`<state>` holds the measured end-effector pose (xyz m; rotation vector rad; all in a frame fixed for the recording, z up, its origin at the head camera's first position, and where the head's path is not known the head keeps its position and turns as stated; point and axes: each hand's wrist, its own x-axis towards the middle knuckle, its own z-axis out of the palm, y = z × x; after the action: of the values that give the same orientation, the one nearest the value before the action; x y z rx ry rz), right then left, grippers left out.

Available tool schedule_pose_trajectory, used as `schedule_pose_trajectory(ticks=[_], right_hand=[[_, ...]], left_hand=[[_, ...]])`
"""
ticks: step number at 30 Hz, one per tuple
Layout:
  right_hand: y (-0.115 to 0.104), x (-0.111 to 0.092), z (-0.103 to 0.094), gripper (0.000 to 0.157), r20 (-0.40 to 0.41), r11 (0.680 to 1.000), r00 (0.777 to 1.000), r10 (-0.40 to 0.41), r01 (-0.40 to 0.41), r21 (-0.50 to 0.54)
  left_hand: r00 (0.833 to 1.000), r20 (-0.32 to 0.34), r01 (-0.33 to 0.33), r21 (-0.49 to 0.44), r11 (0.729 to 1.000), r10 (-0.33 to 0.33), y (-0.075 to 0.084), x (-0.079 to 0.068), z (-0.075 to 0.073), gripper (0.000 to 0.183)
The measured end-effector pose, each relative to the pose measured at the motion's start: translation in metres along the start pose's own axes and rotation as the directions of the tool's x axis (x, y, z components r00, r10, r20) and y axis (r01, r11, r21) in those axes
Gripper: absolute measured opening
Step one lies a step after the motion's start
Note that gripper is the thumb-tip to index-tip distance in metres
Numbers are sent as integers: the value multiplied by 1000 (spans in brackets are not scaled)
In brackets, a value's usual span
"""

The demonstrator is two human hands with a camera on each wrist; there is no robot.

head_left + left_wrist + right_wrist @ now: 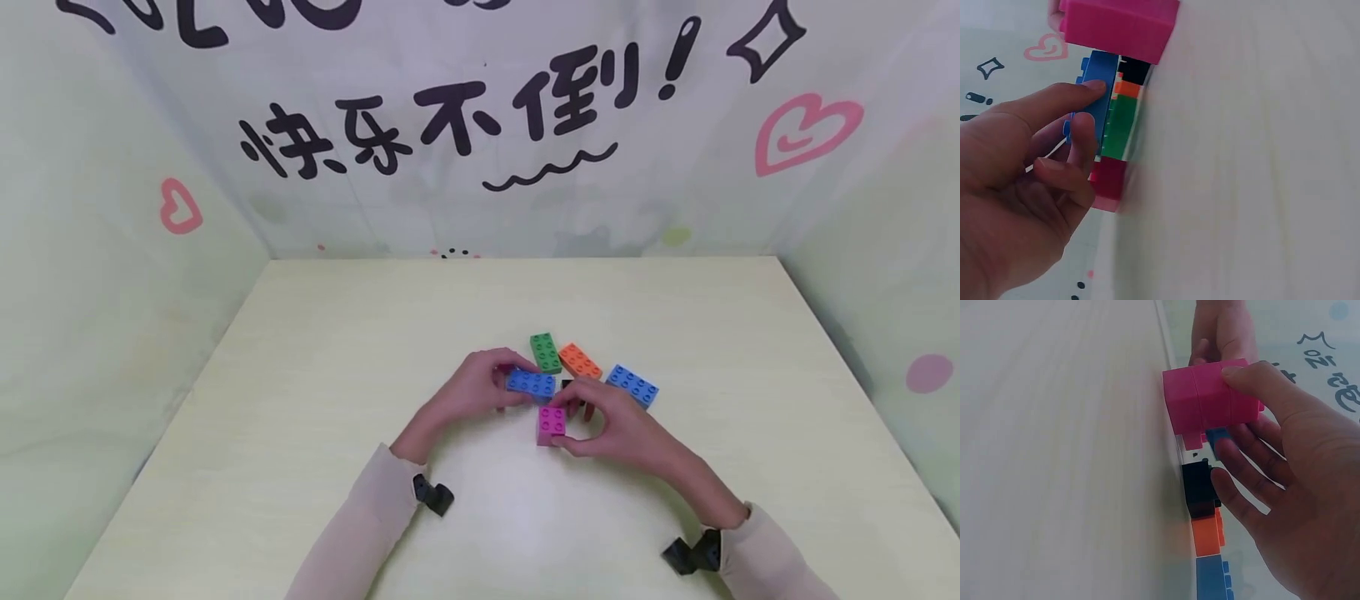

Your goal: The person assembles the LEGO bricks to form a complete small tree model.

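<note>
In the head view my left hand pinches a blue toy building brick along its long sides, studs facing up. My right hand grips a pink block just in front of the blue brick's right end, thumb on the near side and fingers on the far side. Seams cross the pink block in the right wrist view, so it looks like stacked bricks. Past the blue brick, the left wrist view shows another pink piece low by the table. A black brick lies beside my right fingers, mostly hidden from the head camera.
Beyond the hands lie a green brick and an orange brick. A second blue brick is right of them, behind my right hand. Printed cloth walls border the pale table at the back and both sides.
</note>
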<state>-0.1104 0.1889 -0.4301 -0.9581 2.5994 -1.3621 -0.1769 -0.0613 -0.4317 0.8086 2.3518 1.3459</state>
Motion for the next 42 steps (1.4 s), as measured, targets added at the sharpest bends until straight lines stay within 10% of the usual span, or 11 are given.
schedule_pose_trajectory(ticks=[13,42], right_hand=[[8,0,-4,44,7,999,999,38,-38,-36],[1,10,-2,41,-112,998,992,-52,48,-40]], left_hand=[[1000,-15,1,7,1000,-1,31,-35,-11,37],[999,-47,-14,206,978,24,44,-34,-3,38]])
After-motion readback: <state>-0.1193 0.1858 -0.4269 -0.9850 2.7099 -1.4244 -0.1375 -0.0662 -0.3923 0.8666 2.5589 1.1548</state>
